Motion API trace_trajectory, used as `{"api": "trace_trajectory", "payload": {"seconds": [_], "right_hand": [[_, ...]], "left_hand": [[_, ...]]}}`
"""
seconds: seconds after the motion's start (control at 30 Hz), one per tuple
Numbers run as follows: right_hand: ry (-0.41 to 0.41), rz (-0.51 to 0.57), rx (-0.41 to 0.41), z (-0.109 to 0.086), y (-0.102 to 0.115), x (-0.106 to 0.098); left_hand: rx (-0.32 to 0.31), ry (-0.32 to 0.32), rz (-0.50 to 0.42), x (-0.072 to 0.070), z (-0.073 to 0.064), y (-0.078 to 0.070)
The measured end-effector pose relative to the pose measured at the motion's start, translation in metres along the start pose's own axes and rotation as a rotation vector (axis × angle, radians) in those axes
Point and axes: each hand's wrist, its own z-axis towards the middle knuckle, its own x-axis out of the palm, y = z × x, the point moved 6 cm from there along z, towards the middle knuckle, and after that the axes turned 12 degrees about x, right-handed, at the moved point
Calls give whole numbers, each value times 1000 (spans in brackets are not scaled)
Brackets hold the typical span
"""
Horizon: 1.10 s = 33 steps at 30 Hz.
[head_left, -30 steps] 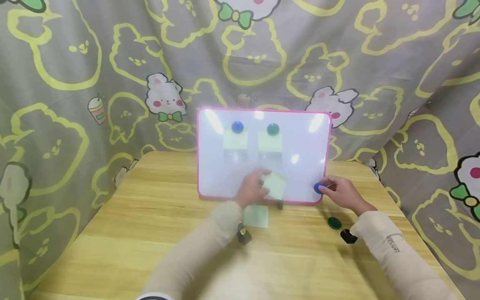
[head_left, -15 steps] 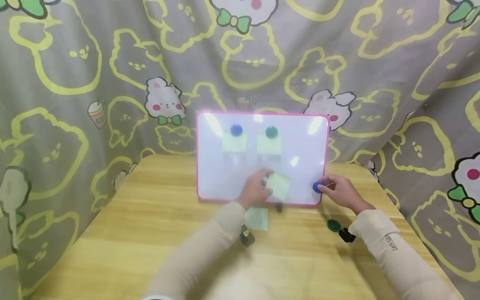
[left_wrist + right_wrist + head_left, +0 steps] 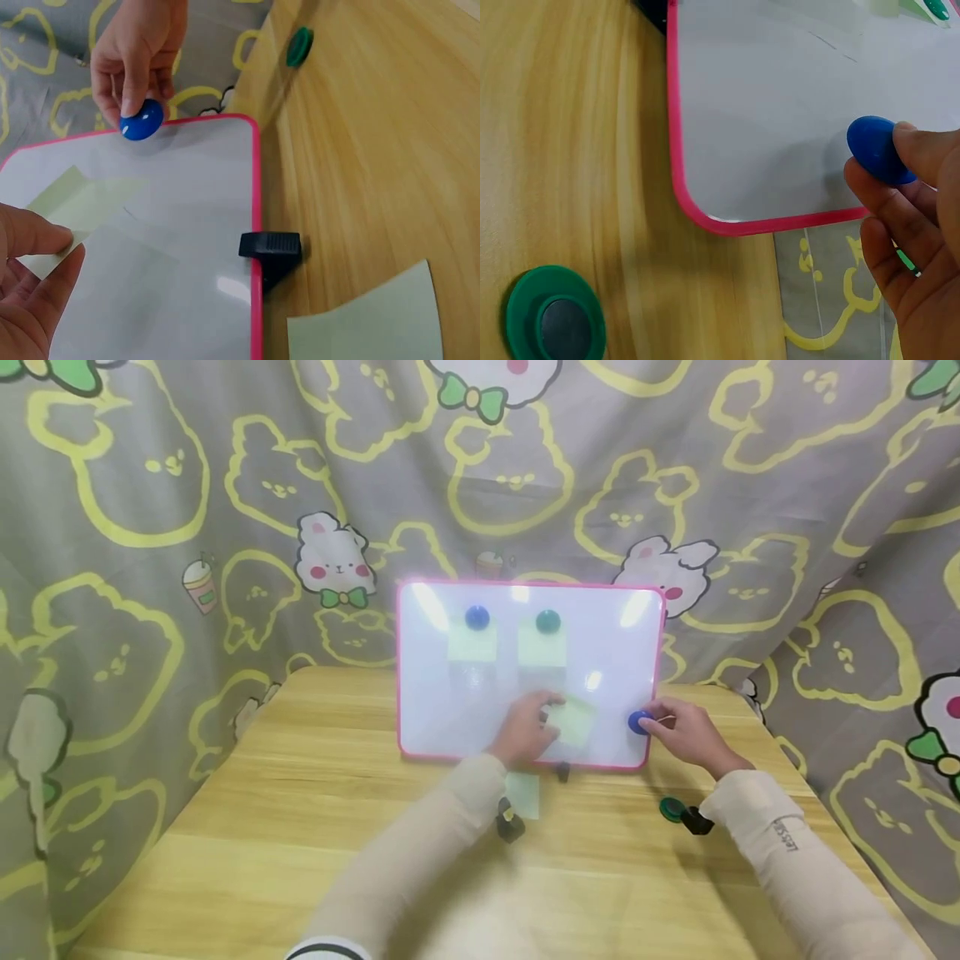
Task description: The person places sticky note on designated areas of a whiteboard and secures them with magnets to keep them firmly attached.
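While your left hand point(image 3: 528, 727) pinches a pale green note point(image 3: 573, 722) between thumb and fingers, your right hand point(image 3: 686, 735) holds a blue magnet point(image 3: 877, 150) between its thumb and fingers, by the right edge of the whiteboard point(image 3: 431, 710). Your note sits tilted in front of the board's lower part; whether it touches the surface you cannot tell. Above it, two posted notes point(image 3: 542, 652) sit side by side, each under its own round magnet. On the table point(image 3: 247, 827) below you, a loose note point(image 3: 528, 797) and a green magnet point(image 3: 559, 322) lie well apart.
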Motion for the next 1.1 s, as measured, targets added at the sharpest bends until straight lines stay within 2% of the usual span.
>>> {"api": "trace_trajectory", "payload": {"seconds": [0.17, 0.37, 0.5, 0.7, 0.83, 1.1], "right_hand": [[-17, 4, 14, 3, 3, -3], [-30, 2, 14, 6, 5, -6], [-34, -11, 7, 9, 7, -9], [-64, -61, -6, 10, 14, -14], [-68, -58, -2, 12, 16, -17], [-80, -52, 0, 18, 16, -15]], "left_hand": [[0, 9, -17, 2, 6, -10], [21, 19, 13, 0, 10, -20], [26, 16, 43, 0, 15, -23], [11, 23, 40, 1, 21, -25], [29, 12, 61, 0, 24, -28], [25, 8, 105, 0, 29, -33]]}}
